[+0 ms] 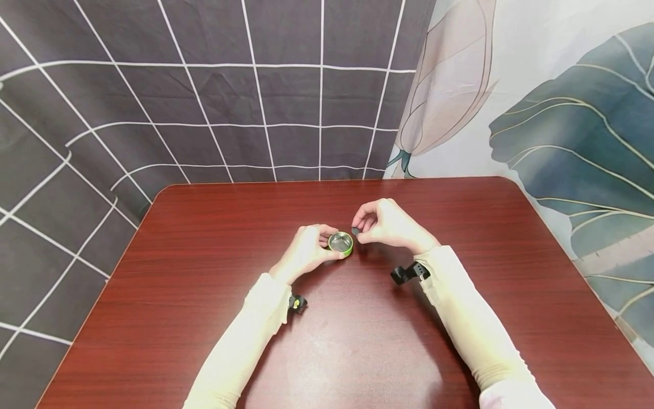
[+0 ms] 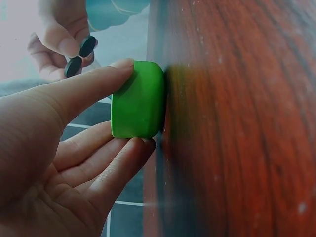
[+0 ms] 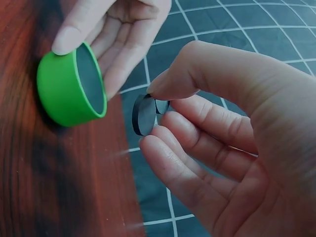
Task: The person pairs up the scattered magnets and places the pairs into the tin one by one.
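A small round green tin (image 2: pixel 138 101) with a silvery inside stands upright on the table, its top uncovered in the head view. My left hand (image 1: pixel 308 250) grips it by the side, thumb on one side and fingers on the other. Just right of the tin and a little above the table, my right hand (image 1: pixel 390 225) pinches two thin black discs (image 3: pixel 144 114) between thumb and fingers. The discs touch at an angle and are apart from the tin. What the discs are made of cannot be told.
The reddish-brown wooden table (image 1: pixel 204 318) spreads around both hands. Behind it hang a dark grey cloth (image 1: pixel 286 96) with white grid lines and a pale leaf-patterned cloth (image 1: pixel 531 51). Black straps (image 1: pixel 409 274) with cameras sit at both wrists.
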Action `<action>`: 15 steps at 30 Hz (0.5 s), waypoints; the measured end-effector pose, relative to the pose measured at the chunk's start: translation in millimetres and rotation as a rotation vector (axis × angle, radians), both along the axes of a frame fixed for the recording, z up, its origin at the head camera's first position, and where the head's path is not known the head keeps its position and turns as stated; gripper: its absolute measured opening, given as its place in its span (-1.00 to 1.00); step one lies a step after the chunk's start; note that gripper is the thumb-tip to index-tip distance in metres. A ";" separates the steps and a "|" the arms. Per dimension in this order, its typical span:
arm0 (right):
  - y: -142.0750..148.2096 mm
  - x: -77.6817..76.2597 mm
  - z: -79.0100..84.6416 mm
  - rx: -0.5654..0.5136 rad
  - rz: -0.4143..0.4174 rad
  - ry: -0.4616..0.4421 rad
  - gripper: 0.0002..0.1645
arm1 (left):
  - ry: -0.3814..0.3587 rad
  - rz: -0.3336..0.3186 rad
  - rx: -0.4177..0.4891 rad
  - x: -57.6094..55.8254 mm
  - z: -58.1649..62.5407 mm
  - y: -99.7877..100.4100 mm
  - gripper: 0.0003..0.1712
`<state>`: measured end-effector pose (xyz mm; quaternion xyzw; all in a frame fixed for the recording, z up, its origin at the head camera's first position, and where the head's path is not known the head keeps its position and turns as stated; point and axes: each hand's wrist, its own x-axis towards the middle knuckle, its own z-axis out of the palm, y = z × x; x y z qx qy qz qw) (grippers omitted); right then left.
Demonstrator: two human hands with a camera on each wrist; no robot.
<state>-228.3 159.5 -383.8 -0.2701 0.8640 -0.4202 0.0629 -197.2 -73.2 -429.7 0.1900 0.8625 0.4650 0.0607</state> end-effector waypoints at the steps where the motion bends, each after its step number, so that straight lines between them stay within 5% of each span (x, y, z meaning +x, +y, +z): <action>1: -0.6 0.1 -1.0 -0.001 0.004 -0.001 -0.76 | 0.003 -0.001 0.000 -0.3 -0.4 0.1 -0.40; 15: -8.1 0.8 -1.8 -0.060 0.025 0.002 -0.75 | -0.002 -0.004 0.015 0.1 0.6 0.0 -0.40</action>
